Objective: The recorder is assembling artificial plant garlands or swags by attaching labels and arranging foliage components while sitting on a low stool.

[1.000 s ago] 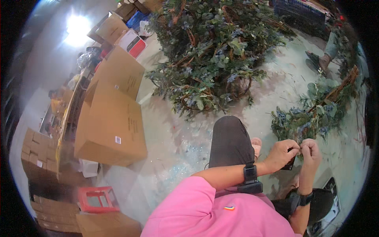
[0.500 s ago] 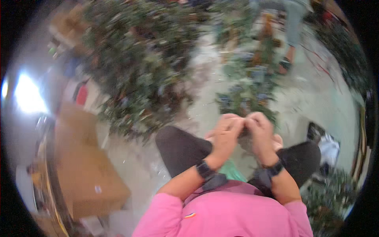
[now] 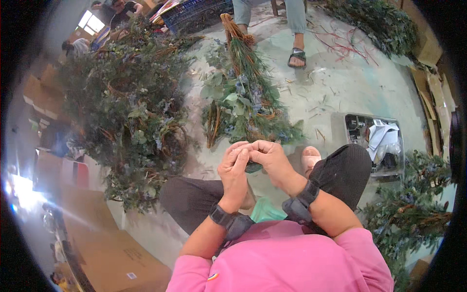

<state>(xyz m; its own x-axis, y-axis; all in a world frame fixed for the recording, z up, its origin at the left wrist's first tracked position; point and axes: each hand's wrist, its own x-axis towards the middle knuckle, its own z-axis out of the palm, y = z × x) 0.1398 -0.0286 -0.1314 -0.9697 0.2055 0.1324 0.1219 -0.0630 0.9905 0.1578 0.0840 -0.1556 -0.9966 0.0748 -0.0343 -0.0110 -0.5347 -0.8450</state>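
My left hand (image 3: 233,173) and my right hand (image 3: 276,164) meet fingertip to fingertip above my lap, both pinched closed. Whatever lies between the fingers is too small or too covered to make out. A dark green bit shows just under the fingertips. Right beyond the hands, a long artificial greenery piece (image 3: 238,97) lies on the floor, with pale leaves, blue berries, pine needles and brown twigs. A light green cloth or plastic piece (image 3: 267,210) rests between my legs, below the wrists.
A large heap of similar greenery (image 3: 121,112) covers the left floor; more (image 3: 413,209) lies at right. A clear tray (image 3: 403,163) holds papers. Cardboard (image 3: 104,238) stands near left. Another person's sandaled foot (image 3: 297,59) is ahead, near red strips (image 3: 340,43) and a blue crate (image 3: 194,17).
The view has turned, so the greenery and floor appear farther left, and the picture is sharper. Both hands stay together at the fingertips.
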